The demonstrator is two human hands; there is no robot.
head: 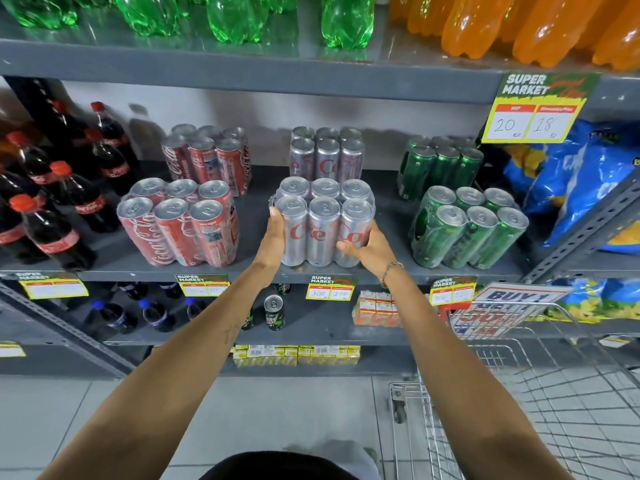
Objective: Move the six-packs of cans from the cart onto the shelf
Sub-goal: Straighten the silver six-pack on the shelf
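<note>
A silver six-pack of cans (320,221) stands at the front middle of the grey shelf (263,271). My left hand (272,242) presses against its left side and my right hand (369,249) cups its lower right corner. Behind it stands a second silver six-pack (327,154). Two red six-packs sit to the left, one in front (180,225) and one behind (206,157). Two green six-packs sit to the right, one in front (467,226) and one behind (438,164). The wire cart (519,403) at lower right shows no six-packs.
Dark cola bottles (55,199) fill the shelf's left end and blue snack bags (575,181) its right. Green and orange bottles stand on the shelf above. Below are small bottles, a single green can (274,311) and juice cartons (375,308). Price tags hang on the shelf edges.
</note>
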